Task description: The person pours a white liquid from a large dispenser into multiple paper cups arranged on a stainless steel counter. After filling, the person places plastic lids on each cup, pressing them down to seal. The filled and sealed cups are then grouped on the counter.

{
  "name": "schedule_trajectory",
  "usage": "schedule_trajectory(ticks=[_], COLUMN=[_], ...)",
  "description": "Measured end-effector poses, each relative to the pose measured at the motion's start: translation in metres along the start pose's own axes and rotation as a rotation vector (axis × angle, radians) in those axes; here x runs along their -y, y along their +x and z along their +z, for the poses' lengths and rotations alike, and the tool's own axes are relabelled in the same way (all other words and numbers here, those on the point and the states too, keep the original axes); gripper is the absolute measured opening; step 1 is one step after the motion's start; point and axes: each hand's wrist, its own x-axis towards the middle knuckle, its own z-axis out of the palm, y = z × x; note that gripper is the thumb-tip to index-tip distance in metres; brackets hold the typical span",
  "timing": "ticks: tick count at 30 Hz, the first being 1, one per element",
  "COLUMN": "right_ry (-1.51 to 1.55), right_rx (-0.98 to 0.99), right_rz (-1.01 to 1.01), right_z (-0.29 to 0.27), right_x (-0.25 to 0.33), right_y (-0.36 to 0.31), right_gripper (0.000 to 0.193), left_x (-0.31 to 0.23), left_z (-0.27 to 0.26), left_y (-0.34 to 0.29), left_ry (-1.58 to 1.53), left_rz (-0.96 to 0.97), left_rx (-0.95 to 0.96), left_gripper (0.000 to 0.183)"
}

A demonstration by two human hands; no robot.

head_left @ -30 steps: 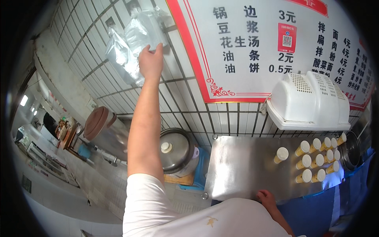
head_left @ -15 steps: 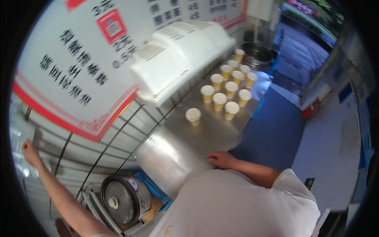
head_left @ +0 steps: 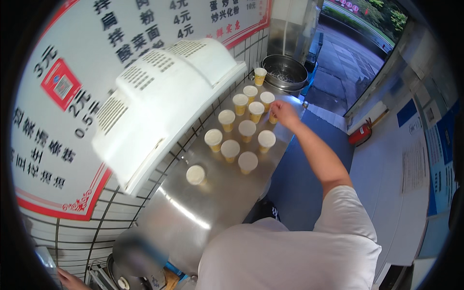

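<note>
My right hand [head_left: 284, 113] reaches over the right side of the steel counter [head_left: 237, 193]. Its curled fingers close on a yellow-and-white paper cup [head_left: 273, 118], which they partly cover. Several similar lidded cups stand upright in loose rows beside it, among them a cup [head_left: 256, 111] just left of the hand and a nearer cup [head_left: 195, 175] set apart. At the lower left edge shows part of my left hand [head_left: 70, 279], beside a clear plastic item [head_left: 46, 256]; its fingers are too cut off to read.
A white vented housing [head_left: 159, 92] juts from the tiled wall above the counter's left side. At the counter's far end sits a dark steamer pot [head_left: 285, 72]. Low at left is a lidded pot [head_left: 123, 282], partly blurred. A red fire extinguisher [head_left: 360, 133] is against the right wall.
My right hand has gone from near my body out to a cup at the counter's far right. My left hand has dropped lower in the picture. The whole view has shifted.
</note>
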Motion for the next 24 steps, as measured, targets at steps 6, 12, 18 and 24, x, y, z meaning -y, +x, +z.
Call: schedule_trajectory(ticks=[6,12,18,24], right_ry=[-0.505,-0.683,-0.769,-0.753], right_rx=[-0.011,0.103,0.142,0.038], right_rz=[-0.105,-0.133,-0.194,-0.362], right_z=[-0.003,0.044,0.074,0.055], right_x=[-0.057,-0.096,-0.128,-0.106], right_y=[0.205,0.306,0.337,0.309], right_gripper=[0.03,0.034,0.028,0.028], left_x=[-0.103,-0.188,-0.182,-0.245], left_z=[-0.069,-0.103,-0.087,-0.097], left_y=[-0.252,-0.363,-0.41,-0.416], left_ry=[0.268,0.44,0.179,0.192], left_rz=[0.225,-0.281,-0.235,-0.342], left_rx=[0.034,0.613,0.715,0.701], left_gripper=[0.033,0.039,0.04,0.031])
